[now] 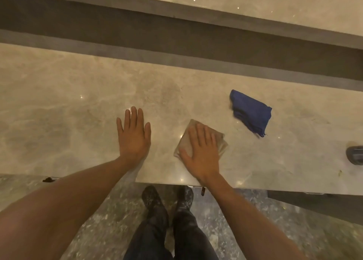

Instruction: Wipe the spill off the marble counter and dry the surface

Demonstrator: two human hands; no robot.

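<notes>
No standing liquid can be made out on the marble counter (78,94); only a faint darker, dull patch (167,90) is seen at about twelve o'clock from the hands, and whether it is damp residue or veining cannot be told. The wiping is therefore judged to be well along or in its drying stage, with that patch and the stretch toward the blue cloth probably left to be gone over. A folded beige cloth (222,141), thin, roughly square and slightly creased, is pressed flat against the counter near its front edge under the right hand (200,149), whose fingers are laid out straight over it rather than curled round it. The left hand (134,136) is rested flat on the bare stone at nine o'clock from the cloth, fingers straight and together, nothing held. A blue cloth (251,111), thicker, nappy and loosely bunched, is lying untouched at about two o'clock from the right hand, well apart from it. The stone is polished, pale grey-beige and cloudy-veined, with small glints of reflected light.
</notes>
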